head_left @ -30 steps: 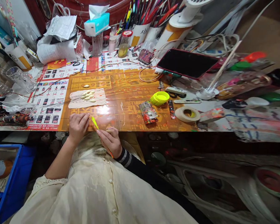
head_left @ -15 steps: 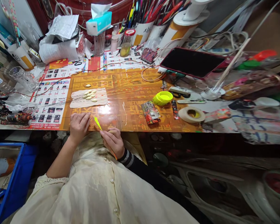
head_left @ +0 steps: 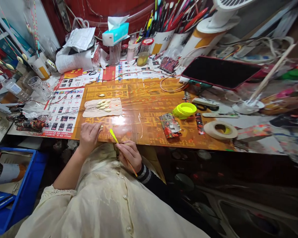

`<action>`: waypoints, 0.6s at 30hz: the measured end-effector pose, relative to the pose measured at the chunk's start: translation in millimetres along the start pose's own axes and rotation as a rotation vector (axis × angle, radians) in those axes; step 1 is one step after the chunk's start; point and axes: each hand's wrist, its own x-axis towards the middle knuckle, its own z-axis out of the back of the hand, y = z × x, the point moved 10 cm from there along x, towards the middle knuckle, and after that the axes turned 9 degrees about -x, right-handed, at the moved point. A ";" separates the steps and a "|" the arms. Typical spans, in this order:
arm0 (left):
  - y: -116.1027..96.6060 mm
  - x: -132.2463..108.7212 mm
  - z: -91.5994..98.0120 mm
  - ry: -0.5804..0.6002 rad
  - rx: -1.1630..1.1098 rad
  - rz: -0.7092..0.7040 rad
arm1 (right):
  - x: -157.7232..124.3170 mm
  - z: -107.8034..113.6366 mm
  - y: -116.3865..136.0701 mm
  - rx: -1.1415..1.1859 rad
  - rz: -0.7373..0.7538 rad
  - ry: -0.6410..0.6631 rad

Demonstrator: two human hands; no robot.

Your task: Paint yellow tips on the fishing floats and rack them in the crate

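Note:
My left hand (head_left: 89, 135) is closed at the table's front edge, pinching a fishing float; a bit of its cream body (head_left: 101, 126) shows at the fingertips, and the rest is mostly hidden. My right hand (head_left: 131, 154) grips a slim paintbrush (head_left: 114, 136) whose tip is coated bright yellow. That tip points up and left, a short way apart from the float. Beyond my hands, several cream fishing floats (head_left: 103, 105) with thin stems lie on a pale cloth (head_left: 116, 106). To the right stands a tub of yellow paint (head_left: 184, 110).
A paint-smeared card (head_left: 169, 127) and a tape roll (head_left: 220, 129) lie on the right. Behind them, a phone (head_left: 221, 72) leans over the table. A tissue box (head_left: 115, 34) and brush pots (head_left: 161, 42) line the back. A blue crate (head_left: 37, 172) sits lower left.
The camera view has swung, so the scene sits further right. A cream bit of the float now shows at my left fingertips. The brush remains in my right hand.

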 end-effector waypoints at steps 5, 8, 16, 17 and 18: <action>-17.6 6.4 17.3 -0.004 -0.020 -0.065 | -5.9 2.1 -2.6 0.021 -0.018 -0.001; -14.7 5.6 46.5 -0.028 -0.002 -0.054 | -7.7 5.0 -0.4 0.023 -0.016 0.003; 51.6 -54.8 217.1 -0.210 0.450 0.234 | -9.6 16.6 -2.4 0.044 -0.076 -0.069; 62.7 -70.0 244.9 -0.236 0.516 0.286 | -10.5 15.0 -5.6 0.057 -0.108 -0.067; 74.3 -86.5 273.3 -0.263 0.570 0.342 | -12.1 14.0 -11.3 0.080 -0.171 -0.080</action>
